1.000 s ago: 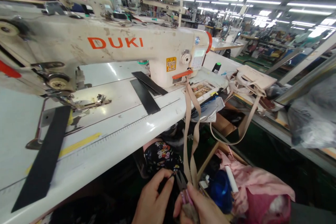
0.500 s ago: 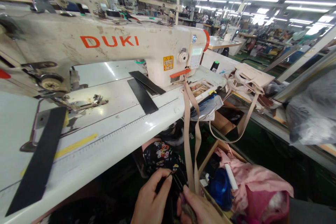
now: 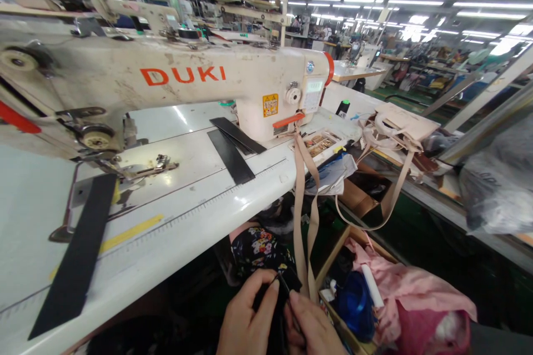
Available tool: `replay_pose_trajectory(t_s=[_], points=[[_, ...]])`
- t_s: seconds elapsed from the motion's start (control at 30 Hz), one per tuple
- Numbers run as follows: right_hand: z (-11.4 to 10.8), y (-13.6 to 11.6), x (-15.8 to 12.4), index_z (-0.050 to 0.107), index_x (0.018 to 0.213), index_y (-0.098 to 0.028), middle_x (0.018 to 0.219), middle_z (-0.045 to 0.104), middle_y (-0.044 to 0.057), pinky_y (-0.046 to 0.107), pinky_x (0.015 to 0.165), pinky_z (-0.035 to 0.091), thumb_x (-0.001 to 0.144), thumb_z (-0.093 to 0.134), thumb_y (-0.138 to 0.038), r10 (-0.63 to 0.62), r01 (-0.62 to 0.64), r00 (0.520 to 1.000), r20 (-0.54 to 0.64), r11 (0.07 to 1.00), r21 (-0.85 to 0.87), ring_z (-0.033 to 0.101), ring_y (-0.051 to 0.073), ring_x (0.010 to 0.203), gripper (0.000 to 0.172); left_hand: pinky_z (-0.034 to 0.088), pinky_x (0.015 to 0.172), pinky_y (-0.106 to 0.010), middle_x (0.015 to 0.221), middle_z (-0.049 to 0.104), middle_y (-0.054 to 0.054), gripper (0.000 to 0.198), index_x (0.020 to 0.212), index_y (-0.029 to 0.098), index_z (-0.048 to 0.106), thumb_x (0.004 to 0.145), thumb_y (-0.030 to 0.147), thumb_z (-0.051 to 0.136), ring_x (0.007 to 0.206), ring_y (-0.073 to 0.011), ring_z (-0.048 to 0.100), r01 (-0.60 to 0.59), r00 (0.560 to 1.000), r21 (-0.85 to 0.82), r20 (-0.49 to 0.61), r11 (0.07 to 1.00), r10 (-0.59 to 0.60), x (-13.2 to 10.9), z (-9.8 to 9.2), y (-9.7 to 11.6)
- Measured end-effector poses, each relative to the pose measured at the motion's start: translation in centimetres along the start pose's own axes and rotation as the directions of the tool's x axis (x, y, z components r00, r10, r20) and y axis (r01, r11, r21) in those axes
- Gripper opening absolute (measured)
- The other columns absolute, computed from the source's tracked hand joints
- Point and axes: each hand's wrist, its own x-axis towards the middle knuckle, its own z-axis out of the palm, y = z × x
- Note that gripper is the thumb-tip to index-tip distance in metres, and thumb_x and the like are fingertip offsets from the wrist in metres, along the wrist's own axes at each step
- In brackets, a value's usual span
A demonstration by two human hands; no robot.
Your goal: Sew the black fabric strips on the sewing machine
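Both my hands are low at the bottom edge, below the front of the white sewing table [image 3: 200,216]. My left hand [image 3: 245,316] pinches a small dark piece of material [image 3: 270,302] between thumb and fingers. My right hand [image 3: 312,327] is closed on a small pair of snips [image 3: 285,285] whose dark tips point at that piece. A beige strap [image 3: 302,216] hangs down from the table right beside my hands. The cream DUKI sewing machine [image 3: 183,75] stands above on the table.
Black strips [image 3: 231,152] lie on the table, and a long black strip [image 3: 77,258] lies at the left. A parts tray [image 3: 318,144] and a beige bag [image 3: 400,122] sit to the right. A box with pink cloth [image 3: 408,288] and a blue object [image 3: 353,305] stands on the floor.
My hands stayed low and close together; the snips' pink handles have slipped out of sight under my right hand. The view shifted slightly.
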Motion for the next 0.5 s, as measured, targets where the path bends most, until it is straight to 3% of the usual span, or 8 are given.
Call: replay_pose_trajectory(t_s=[0.13, 0.23, 0.37, 0.5], points=[[-0.2, -0.2, 0.8, 0.047, 0.065, -0.021, 0.055, 0.037, -0.004, 0.021, 0.042, 0.027, 0.067, 0.059, -0.083, 0.031, -0.029, 0.998, 0.046, 0.999, -0.045, 0.034, 0.010, 0.047, 0.064, 0.050, 0.071, -0.026, 0.077, 0.069, -0.001, 0.020, 0.080, 0.021, 0.067, 0.084, 0.038, 0.057, 0.075, -0.0220, 0.065, -0.036, 0.999, 0.032, -0.018, 0.999, 0.037, 0.1, -0.1, 0.2], [-0.9, -0.7, 0.6, 0.048, 0.071, -0.020, 0.055, 0.033, -0.007, 0.021, 0.043, 0.021, 0.073, 0.053, -0.082, -0.038, 0.040, 0.999, 0.023, 0.993, -0.114, 0.029, 0.009, 0.046, 0.062, 0.049, 0.072, -0.026, 0.077, 0.069, -0.001, 0.020, 0.082, 0.021, 0.066, 0.086, 0.038, 0.055, 0.076, -0.0218, 0.065, -0.026, 1.000, 0.020, -0.012, 0.999, 0.026, 0.2, -0.1, 0.1], [-1.4, -2.2, 0.8, 0.052, 0.086, -0.020, 0.068, 0.044, -0.005, 0.023, 0.056, 0.033, 0.081, 0.062, -0.065, -0.333, 0.311, 0.942, -0.039, 0.911, -0.272, 0.040, 0.012, 0.060, 0.047, 0.050, 0.073, -0.027, 0.082, 0.070, -0.002, 0.020, 0.084, 0.021, 0.066, 0.088, 0.037, 0.054, 0.079, -0.0227, 0.065, -0.040, 0.999, 0.070, -0.010, 0.997, 0.041, 0.1, 0.2, 0.0], [-0.7, -3.4, 1.8, 0.056, 0.083, -0.019, 0.078, 0.055, 0.001, 0.028, 0.075, 0.041, 0.084, 0.064, -0.054, -0.381, 0.373, 0.923, 0.048, 0.861, -0.345, 0.051, 0.018, 0.080, 0.036, 0.051, 0.080, -0.030, 0.092, 0.071, -0.006, 0.018, 0.080, 0.022, 0.067, 0.087, 0.032, 0.055, 0.086, -0.0243, 0.066, -0.177, 0.984, 0.109, -0.013, 0.978, 0.179, -0.2, 0.1, 0.6]])
